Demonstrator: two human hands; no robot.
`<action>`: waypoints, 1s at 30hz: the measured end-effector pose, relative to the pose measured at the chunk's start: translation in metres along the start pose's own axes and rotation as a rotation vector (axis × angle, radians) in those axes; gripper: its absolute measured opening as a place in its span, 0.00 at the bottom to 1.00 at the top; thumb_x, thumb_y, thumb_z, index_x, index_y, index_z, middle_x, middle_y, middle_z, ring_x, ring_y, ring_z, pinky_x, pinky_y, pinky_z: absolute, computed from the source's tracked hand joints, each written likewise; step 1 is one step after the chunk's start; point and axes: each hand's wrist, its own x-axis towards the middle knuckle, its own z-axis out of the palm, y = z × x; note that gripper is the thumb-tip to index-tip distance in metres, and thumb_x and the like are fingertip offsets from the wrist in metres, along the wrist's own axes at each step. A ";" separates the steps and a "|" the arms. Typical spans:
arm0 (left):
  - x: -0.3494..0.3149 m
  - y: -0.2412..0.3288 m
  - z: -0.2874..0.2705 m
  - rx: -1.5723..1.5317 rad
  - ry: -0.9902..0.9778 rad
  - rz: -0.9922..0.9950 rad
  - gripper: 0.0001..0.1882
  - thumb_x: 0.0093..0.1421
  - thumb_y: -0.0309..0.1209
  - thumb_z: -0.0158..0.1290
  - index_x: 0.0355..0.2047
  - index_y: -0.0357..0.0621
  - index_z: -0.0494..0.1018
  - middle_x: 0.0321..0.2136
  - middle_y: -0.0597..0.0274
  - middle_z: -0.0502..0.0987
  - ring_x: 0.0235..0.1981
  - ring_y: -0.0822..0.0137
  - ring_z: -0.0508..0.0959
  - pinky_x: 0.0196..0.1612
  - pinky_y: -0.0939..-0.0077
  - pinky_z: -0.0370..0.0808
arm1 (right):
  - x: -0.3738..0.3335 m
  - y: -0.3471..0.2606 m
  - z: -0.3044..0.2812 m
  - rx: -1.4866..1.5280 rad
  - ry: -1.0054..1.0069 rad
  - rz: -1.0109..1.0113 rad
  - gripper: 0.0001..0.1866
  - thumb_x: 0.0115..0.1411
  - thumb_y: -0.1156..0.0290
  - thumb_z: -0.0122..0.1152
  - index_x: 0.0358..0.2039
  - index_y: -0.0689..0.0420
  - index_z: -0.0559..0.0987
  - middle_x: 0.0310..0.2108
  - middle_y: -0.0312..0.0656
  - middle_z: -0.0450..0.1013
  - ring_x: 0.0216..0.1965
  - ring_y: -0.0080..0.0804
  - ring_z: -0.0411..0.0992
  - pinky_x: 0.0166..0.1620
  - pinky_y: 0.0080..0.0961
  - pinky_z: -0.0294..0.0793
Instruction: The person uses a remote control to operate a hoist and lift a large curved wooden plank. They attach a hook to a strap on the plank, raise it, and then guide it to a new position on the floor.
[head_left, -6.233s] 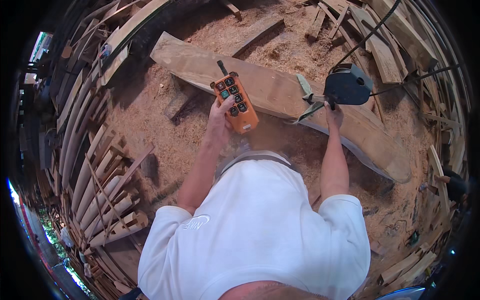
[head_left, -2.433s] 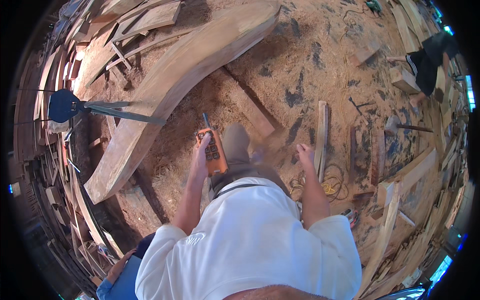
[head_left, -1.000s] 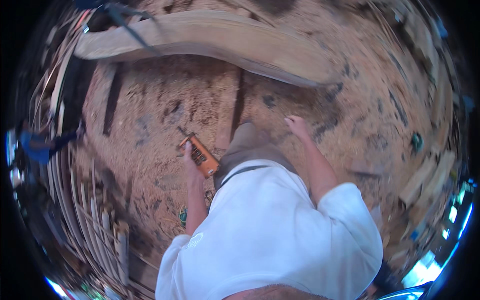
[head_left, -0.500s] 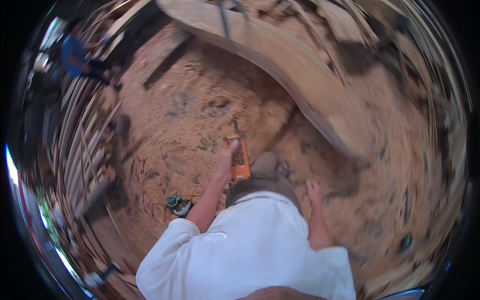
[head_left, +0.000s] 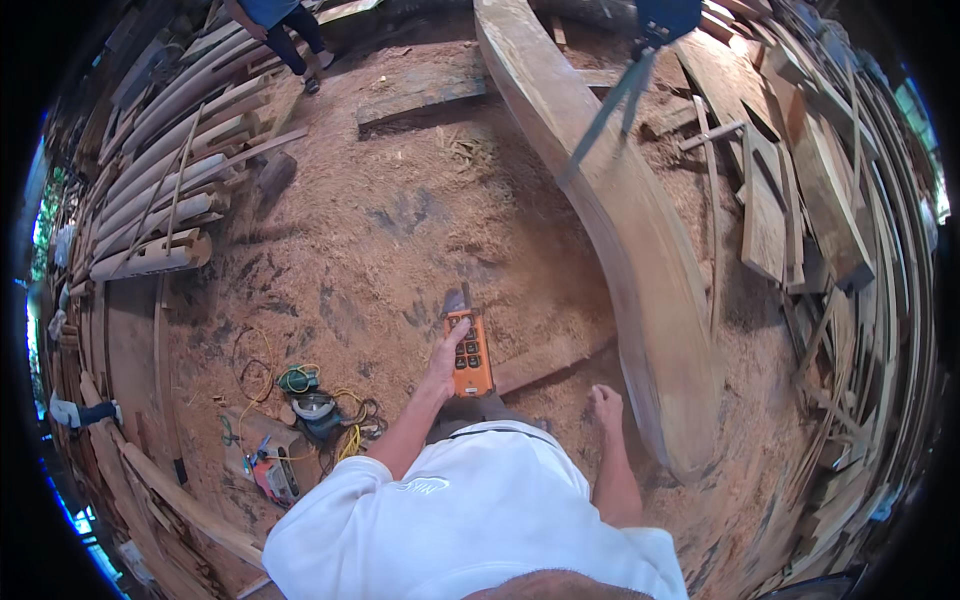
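Observation:
My left hand [head_left: 445,360] grips an orange remote control box [head_left: 470,352] with dark buttons, held out in front of my chest over the sawdust floor. Empty and loosely curled, my right hand [head_left: 605,405] hangs at my side close to the near end of a long curved timber plank [head_left: 620,230]. The plank runs from the top of the view down to my right. A blue lifting clamp [head_left: 668,15] with grey straps sits over its far part.
Stacks of boards line the left [head_left: 160,200] and right [head_left: 800,180] sides. Power tools with yellow and green cords [head_left: 305,405] lie on the floor at my lower left. Another person's legs [head_left: 290,35] stand at the top left. A short board [head_left: 420,95] lies on the sawdust.
The view has swung round, so the curved plank now lies on my right. My left hand still holds the orange remote; my right hand stays lowered and empty.

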 end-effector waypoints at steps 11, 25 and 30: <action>0.087 0.278 -0.002 0.034 0.097 0.200 0.17 0.66 0.47 0.60 0.45 0.48 0.77 0.30 0.66 0.82 0.26 0.72 0.83 0.29 0.74 0.83 | 0.215 -0.252 0.156 -0.335 -0.148 -0.243 0.17 0.67 0.62 0.61 0.46 0.63 0.84 0.33 0.44 0.82 0.35 0.31 0.80 0.40 0.32 0.79; 0.305 0.539 0.046 0.000 0.184 0.294 0.17 0.67 0.43 0.60 0.50 0.47 0.76 0.35 0.67 0.81 0.30 0.74 0.83 0.31 0.76 0.83 | 0.510 -0.434 0.305 -0.284 -0.257 -0.225 0.17 0.66 0.62 0.62 0.41 0.65 0.85 0.29 0.42 0.80 0.27 0.30 0.76 0.33 0.31 0.77; 0.363 0.647 0.065 0.022 0.171 0.311 0.17 0.68 0.43 0.59 0.51 0.47 0.75 0.35 0.69 0.81 0.30 0.75 0.82 0.32 0.77 0.82 | 0.604 -0.600 0.376 -0.446 -0.304 -0.469 0.22 0.67 0.58 0.59 0.44 0.67 0.83 0.36 0.51 0.83 0.37 0.42 0.81 0.43 0.37 0.79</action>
